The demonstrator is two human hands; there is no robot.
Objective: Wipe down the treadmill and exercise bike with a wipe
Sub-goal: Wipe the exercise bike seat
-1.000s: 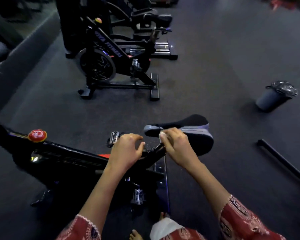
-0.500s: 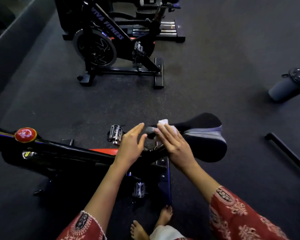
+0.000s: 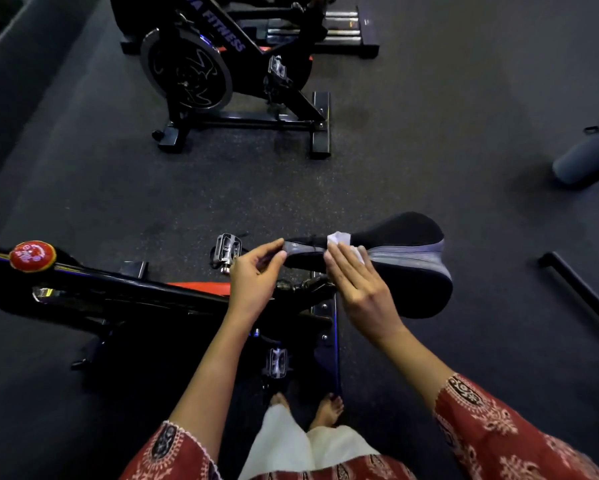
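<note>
Dark rubber flooring (image 3: 429, 109) runs under everything, with a second bike (image 3: 229, 67) standing well beyond, a grey bin (image 3: 583, 157) tipped at the right edge and a black bar (image 3: 582, 292) lying on the floor to the right. Across the foreground lies the near bike (image 3: 125, 289), its red knob (image 3: 32, 256) at left, a pedal (image 3: 227, 249) just beside the saddle (image 3: 398, 258) nose, and bare feet (image 3: 327, 408) close behind its rear base. The left hand (image 3: 255, 282) pinches the saddle's nose between thumb and fingertips, while the right hand (image 3: 360, 292) lies flat, fingers together, pressing the white wipe (image 3: 339, 239) onto the saddle's narrow middle.
</note>
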